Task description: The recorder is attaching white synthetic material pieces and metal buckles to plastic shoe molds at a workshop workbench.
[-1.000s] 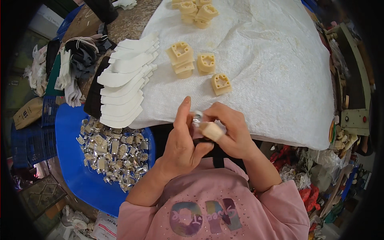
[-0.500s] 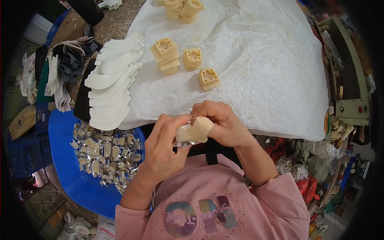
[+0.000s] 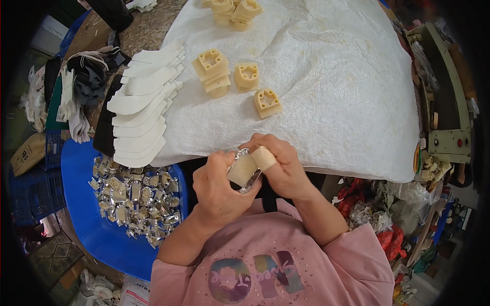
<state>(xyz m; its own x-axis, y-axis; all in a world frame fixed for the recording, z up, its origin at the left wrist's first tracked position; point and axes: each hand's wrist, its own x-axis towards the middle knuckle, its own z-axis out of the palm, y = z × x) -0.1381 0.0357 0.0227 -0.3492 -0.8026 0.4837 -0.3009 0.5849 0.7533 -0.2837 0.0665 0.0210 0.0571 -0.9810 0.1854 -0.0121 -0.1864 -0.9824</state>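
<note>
Both my hands meet at the near edge of the white cloth [image 3: 326,86]. My left hand [image 3: 217,188] and my right hand [image 3: 283,168] together grip a small shiny metal piece with a cream block [image 3: 243,171] pressed into it. A bandage wraps my right thumb [image 3: 264,157]. Three cream blocks with holes lie apart on the cloth: a stacked one [image 3: 212,71], one beside it [image 3: 247,76], and one closest to my hands [image 3: 267,102].
A blue tub [image 3: 87,224] at my left holds several shiny metal pieces [image 3: 132,199]. A fan of white flat cut pieces [image 3: 140,102] lies on the cloth's left edge. More cream blocks [image 3: 232,10] sit at the far edge. A machine [image 3: 444,117] stands at right.
My hands turned the metal piece and cream block between them and shifted slightly left; the block now faces up between my thumbs. The blocks on the cloth stayed put.
</note>
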